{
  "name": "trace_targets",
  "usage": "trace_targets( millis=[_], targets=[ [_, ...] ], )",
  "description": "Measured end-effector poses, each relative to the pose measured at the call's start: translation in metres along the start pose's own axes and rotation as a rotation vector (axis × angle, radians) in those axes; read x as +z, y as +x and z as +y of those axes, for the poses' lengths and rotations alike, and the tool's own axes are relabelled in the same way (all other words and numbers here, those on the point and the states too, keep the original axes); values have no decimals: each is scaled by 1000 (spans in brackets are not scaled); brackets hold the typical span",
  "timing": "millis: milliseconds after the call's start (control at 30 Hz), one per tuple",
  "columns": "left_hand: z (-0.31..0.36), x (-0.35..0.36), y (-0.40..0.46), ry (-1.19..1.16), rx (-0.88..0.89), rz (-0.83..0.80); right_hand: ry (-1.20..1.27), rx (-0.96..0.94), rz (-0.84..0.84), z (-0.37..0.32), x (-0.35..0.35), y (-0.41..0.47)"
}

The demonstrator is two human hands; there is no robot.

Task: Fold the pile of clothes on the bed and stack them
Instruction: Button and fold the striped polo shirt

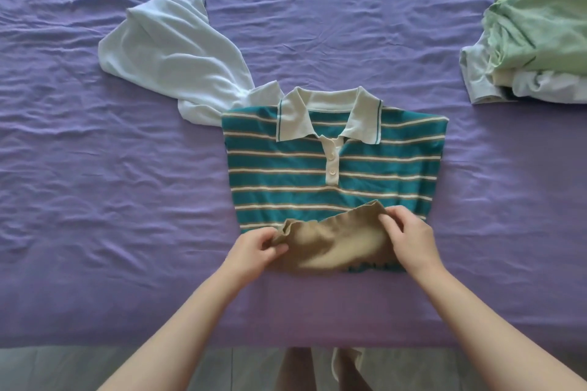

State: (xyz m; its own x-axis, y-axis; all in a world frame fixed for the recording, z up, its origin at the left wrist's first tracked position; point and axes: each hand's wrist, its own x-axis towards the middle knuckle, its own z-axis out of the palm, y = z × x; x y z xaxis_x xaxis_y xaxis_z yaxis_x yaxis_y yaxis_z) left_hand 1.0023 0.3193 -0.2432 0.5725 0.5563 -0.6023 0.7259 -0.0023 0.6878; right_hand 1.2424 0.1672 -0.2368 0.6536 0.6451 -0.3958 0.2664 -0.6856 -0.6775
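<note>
Meanwhile, left hand (pixel 254 247) and right hand (pixel 408 236) each pinch the striped shirt's (pixel 317 174) tan hem (pixel 333 241) on the bed (pixel 95 168).

A teal striped polo shirt (pixel 327 168) lies flat at the centre of the purple bed (pixel 95 168), its cream collar toward twelve o'clock and its sides folded in. At six o'clock of the shirt, a tan cloth (pixel 333 247) lies over its hem; the left hand (pixel 254 247) pinches the cloth's left end and the right hand (pixel 409 238) pinches its upper right edge. A pale blue garment (pixel 171 57) lies crumpled at ten o'clock, touching the shirt's shoulder. At two o'clock, well apart, sits a pile of clothes (pixel 533 41), green on top.
</note>
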Motion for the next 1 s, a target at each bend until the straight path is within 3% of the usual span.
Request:
trace_targets(
  millis=[133, 267, 433, 667, 800, 900, 1000],
  targets=[
    [32, -22, 24, -193, -2, 251, 165, 30, 142, -17, -11, 14],
    [71, -43, 57, -154, 82, 380, 179, -6, 218, -38, -22, 47],
    [102, -66, 113, 31, 174, 484, 93, -67, 296, -64, -35, 107],
    [119, -74, 165, 411, 131, 646, -74, -94, 338, -68, -32, 175],
    [104, -56, 166, 674, 489, 828, -252, -233, 381, -63, -11, 162],
    [83, -29, 149, 718, 646, 771, -419, -413, 365, -52, 16, 129],
    [48, -18, 131, 717, 583, 669, -561, -472, 187, -30, 37, 102]
  ],
)
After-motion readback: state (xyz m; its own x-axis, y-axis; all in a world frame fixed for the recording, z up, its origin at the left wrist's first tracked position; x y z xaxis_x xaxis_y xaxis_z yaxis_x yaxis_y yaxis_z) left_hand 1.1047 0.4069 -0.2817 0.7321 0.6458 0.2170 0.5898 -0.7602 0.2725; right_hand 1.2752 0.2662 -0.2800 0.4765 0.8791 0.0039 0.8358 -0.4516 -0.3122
